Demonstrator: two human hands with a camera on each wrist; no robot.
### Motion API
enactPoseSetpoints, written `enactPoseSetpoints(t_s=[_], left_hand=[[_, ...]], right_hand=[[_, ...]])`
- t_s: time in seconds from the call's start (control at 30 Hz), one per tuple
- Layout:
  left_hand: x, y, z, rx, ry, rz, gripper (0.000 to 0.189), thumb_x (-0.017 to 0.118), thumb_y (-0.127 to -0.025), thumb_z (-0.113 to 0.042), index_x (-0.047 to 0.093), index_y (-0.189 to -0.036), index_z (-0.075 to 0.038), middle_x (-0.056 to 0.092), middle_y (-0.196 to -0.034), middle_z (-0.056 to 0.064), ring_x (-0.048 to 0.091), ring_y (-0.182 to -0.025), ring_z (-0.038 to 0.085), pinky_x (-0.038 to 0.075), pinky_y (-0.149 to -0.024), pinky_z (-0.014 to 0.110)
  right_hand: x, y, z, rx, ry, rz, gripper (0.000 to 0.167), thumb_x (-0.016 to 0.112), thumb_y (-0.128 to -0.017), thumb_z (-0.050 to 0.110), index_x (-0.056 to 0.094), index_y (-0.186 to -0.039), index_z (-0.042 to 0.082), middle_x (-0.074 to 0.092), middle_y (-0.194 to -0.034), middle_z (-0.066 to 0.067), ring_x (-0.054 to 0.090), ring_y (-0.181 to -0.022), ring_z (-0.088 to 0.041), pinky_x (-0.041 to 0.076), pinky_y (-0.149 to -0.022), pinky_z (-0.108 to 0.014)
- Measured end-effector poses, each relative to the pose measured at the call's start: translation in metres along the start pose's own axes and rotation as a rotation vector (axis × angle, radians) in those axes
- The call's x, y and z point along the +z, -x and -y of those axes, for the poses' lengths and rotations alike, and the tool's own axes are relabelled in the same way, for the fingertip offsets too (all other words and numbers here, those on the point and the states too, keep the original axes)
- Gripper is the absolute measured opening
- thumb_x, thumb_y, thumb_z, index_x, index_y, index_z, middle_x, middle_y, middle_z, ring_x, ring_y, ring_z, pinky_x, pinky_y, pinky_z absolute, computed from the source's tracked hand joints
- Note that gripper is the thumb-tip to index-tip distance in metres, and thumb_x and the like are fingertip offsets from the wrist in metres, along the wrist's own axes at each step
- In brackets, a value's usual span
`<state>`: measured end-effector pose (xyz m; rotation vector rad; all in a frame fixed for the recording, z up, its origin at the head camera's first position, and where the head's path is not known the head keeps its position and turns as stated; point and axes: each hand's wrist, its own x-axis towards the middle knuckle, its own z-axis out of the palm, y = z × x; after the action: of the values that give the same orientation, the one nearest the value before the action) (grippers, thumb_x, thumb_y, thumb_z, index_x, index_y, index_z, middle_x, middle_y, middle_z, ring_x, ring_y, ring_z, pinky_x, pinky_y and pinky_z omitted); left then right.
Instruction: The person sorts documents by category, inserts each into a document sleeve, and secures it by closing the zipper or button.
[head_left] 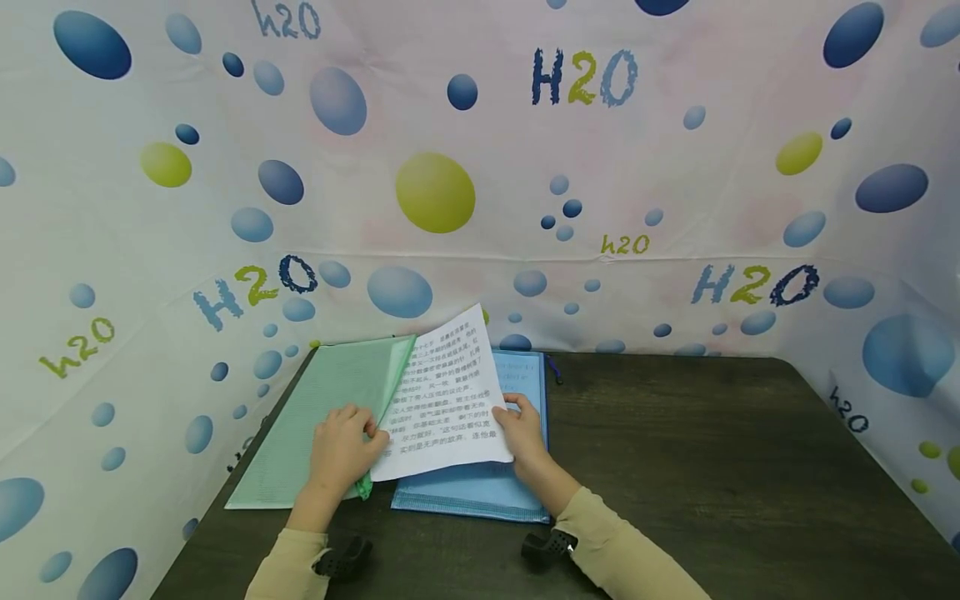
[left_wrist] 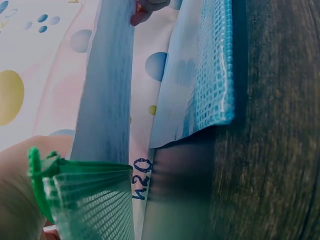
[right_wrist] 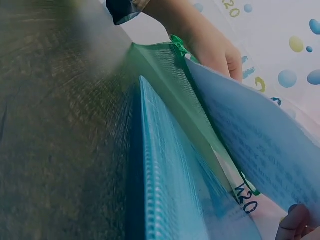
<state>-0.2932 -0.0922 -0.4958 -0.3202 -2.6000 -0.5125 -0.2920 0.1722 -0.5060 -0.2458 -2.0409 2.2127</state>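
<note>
A printed sheet of paper (head_left: 442, 400) stands partly out of a green mesh zip pouch (head_left: 315, 417), tilted up over the middle of the table. My right hand (head_left: 525, 433) pinches the sheet near its lower right corner, thumb on the printed face. At the pouch's lifted right edge is my left hand (head_left: 341, 446), which pinches that edge beside the sheet's left side. The green zipper pull (left_wrist: 50, 162) dangles near it in the left wrist view. Beneath the sheet lies a blue mesh zip pouch (head_left: 480, 496), with papers showing through its cover.
The dark wooden table (head_left: 697, 475) stretches to the right of the pouches. Behind it hangs a white backdrop (head_left: 495, 275) with printed dots and lettering. A dark blue zipper pull (head_left: 555, 371) sticks out at the blue pouch's far right corner.
</note>
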Motion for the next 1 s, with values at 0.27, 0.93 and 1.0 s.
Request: enactPoseSetpoints(t_s=[0.27, 0.93, 1.0], left_hand=[[0.001, 0.0, 0.0, 0.011, -0.021, 0.009, 0.026, 0.066, -0.078, -0.016, 0.043, -0.065, -0.016, 0.042, -0.069, 0.001, 0.035, -0.065, 0.021, 0.025, -0.059, 0.033], [0.009, 0.002, -0.002, 0.075, -0.047, -0.055, 0.026, 0.067, -0.077, -0.013, 0.043, -0.066, -0.015, 0.04, -0.069, 0.001, 0.031, -0.063, 0.019, 0.022, -0.058, 0.031], [0.009, 0.002, -0.002, 0.084, -0.043, -0.059, 0.027, 0.067, -0.077, -0.013, 0.042, -0.066, -0.015, 0.04, -0.07, 0.001, 0.031, -0.063, 0.018, 0.022, -0.058, 0.031]], right_hand=[[0.004, 0.002, 0.001, -0.017, -0.017, 0.024, 0.027, 0.051, -0.097, 0.006, 0.05, -0.123, -0.002, 0.07, -0.091, -0.014, 0.068, -0.066, -0.013, 0.055, -0.055, -0.028], [0.012, 0.009, 0.005, 0.097, -0.144, -0.008, 0.028, 0.051, -0.097, 0.008, 0.05, -0.124, 0.0, 0.069, -0.1, -0.01, 0.069, -0.075, -0.012, 0.056, -0.061, -0.027], [0.013, 0.01, 0.002, 0.11, -0.151, 0.018, 0.028, 0.051, -0.097, 0.007, 0.049, -0.124, 0.001, 0.069, -0.103, -0.011, 0.07, -0.077, -0.013, 0.056, -0.063, -0.028]])
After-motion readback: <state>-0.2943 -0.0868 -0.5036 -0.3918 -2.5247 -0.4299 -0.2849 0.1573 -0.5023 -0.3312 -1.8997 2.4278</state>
